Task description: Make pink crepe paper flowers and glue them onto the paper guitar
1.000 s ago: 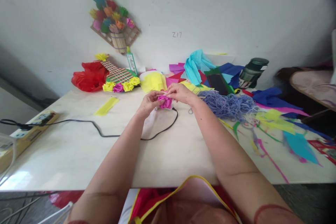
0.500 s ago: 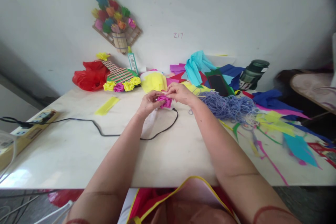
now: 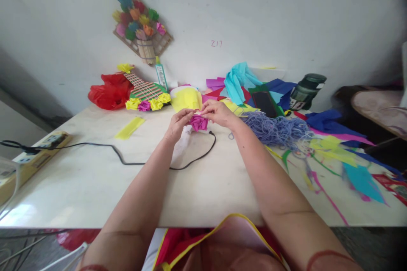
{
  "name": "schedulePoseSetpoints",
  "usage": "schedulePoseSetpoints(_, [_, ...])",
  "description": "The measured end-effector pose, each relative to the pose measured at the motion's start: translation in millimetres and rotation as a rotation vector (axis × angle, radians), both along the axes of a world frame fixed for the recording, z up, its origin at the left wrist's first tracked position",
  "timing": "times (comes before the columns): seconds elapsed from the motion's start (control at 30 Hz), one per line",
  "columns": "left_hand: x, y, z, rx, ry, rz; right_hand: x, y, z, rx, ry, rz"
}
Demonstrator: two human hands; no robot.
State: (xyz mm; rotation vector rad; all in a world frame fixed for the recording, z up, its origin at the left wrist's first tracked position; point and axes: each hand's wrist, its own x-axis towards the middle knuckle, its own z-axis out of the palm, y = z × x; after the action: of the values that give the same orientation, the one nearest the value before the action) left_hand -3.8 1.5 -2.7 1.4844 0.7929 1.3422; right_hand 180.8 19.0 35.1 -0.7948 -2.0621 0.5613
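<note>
A magenta crepe-paper flower (image 3: 199, 123) is between my hands over the middle of the table. My left hand (image 3: 179, 125) is closed, its thumb and fingers pinching the flower's upper left edge. From the other side, my right hand (image 3: 218, 113) pinches the upper edge, and its fingertips nearly meet the left ones. A thin pale stick end (image 3: 243, 116) shows past the right hand; whether that hand holds it I cannot tell. Something white and partly hidden sits under the flower, beside the end of a black cable (image 3: 213, 135).
Tangled purple-blue string (image 3: 275, 129) lies to the right, near a phone (image 3: 265, 102) and a dark bottle (image 3: 307, 92). Coloured paper scraps (image 3: 362, 180) spread along the right side. A flower-trimmed stick guitar (image 3: 144, 89) leans at the back left. A power strip (image 3: 34, 159) lies at the left edge.
My left thumb and fingers have shifted up off the flower's face to its upper edge, so more of the flower shows. My right hand has hardly moved.
</note>
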Motion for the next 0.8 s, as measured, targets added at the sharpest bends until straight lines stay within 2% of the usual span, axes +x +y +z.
schedulePoseSetpoints(0.27, [-1.7, 1.0, 0.5, -0.040, 0.049, -0.006, -2.2, 3.7, -2.4, 0.117, -0.038, 0.039])
schedulePoseSetpoints(0.53, [-0.9, 1.2, 1.7, -0.066, 0.060, -0.004, -6.5, 1.7, -2.5, 0.154, -0.199, -0.054])
schedulePoseSetpoints(0.63, [-2.2, 4.4, -0.3, -0.061, 0.058, 0.038, -8.2, -1.8, -1.7, 0.202, -0.243, -0.134])
schedulePoseSetpoints(0.73, [-6.8, 11.9, -5.5, -0.040, 0.046, 0.136, -8.4, -10.6, 2.0, 0.355, -0.245, -0.309])
schedulePoseSetpoints(0.8, [-10.7, 18.2, -9.8, -0.023, 0.036, 0.241, -8.9, -17.4, 3.5, 0.402, -0.284, -0.435])
